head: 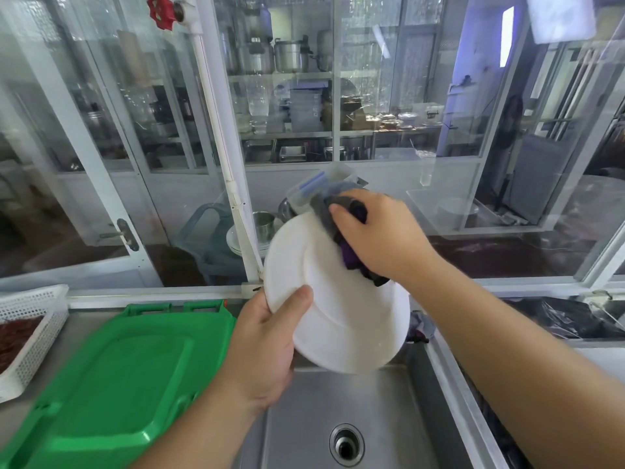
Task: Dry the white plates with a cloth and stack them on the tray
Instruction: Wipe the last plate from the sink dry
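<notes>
Above the sink [338,418], left hand [263,340] is gripping the plate [341,319]; right hand [378,235] is pressing a bunched cloth [341,231] onto it.

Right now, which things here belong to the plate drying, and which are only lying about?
Belong to the job:
white plate, held by the left hand
cloth, pressed on it by the right hand
green tray

Only lying about:
white basket
sink drain
steel cup
</notes>
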Tool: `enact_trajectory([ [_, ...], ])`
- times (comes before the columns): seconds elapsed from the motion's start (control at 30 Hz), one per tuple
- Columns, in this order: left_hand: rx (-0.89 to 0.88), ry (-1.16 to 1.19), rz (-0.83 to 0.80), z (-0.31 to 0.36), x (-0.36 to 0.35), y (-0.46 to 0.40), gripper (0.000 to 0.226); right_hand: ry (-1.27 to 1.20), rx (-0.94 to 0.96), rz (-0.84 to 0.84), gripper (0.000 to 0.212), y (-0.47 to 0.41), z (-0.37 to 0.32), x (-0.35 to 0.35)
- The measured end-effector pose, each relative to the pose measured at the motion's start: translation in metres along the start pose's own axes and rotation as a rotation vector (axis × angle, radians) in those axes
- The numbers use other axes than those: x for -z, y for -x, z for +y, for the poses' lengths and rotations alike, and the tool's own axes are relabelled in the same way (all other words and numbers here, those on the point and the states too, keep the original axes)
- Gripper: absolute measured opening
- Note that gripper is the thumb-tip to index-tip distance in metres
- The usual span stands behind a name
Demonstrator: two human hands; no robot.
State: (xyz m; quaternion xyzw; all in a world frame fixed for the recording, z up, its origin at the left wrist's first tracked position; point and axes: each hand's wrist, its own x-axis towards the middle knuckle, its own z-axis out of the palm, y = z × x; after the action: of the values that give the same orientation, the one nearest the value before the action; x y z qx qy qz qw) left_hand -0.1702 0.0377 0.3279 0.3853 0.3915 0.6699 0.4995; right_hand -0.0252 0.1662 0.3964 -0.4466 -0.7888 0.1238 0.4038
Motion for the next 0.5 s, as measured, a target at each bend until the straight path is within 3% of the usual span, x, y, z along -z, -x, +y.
enact_trajectory([
  [0.17, -0.088, -0.034, 0.059, 0.000, 0.005, -0.003, 0.025, -0.199, -0.314, 0.006, 0.028, 0.005, 0.035, -0.005],
  [0.33, -0.198, -0.081, 0.095, -0.003, 0.011, -0.011, 0.035, -0.416, -0.472, 0.079, 0.022, 0.036, 0.050, -0.019],
  [0.4, -0.251, -0.109, 0.119, -0.006, 0.012, -0.015, 0.036, -0.643, -0.559, 0.103, 0.015, 0.051, 0.048, -0.034],
  [0.5, -0.284, -0.146, 0.132, -0.014, 0.012, -0.017, 0.037, -1.158, -0.834, 0.083, 0.013, 0.067, 0.043, -0.052],
])
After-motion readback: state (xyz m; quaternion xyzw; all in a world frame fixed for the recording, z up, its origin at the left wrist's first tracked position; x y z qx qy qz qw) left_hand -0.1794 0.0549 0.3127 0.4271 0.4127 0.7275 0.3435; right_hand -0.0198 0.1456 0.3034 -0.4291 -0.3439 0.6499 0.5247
